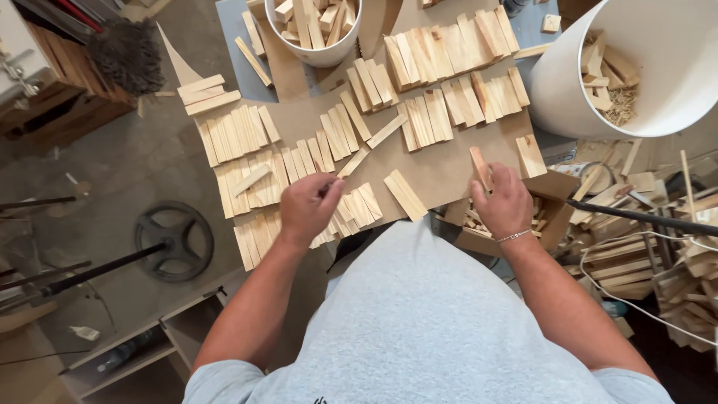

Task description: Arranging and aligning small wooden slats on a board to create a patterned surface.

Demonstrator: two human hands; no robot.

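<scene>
L hand (308, 203) pinches a wood slat (354, 161) at frame centre; R hand (502, 202) grips an upright slat (479, 168) above the cardboard box (550, 187). Best laid flush w/ neighbouring rows, edges parallel, no overlap.

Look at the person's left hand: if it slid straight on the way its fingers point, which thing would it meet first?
The left hand points up and to the right. Most likely it would first meet the slanted wooden strip lying just beyond its fingertips, though height above the board is hard to judge.
</scene>
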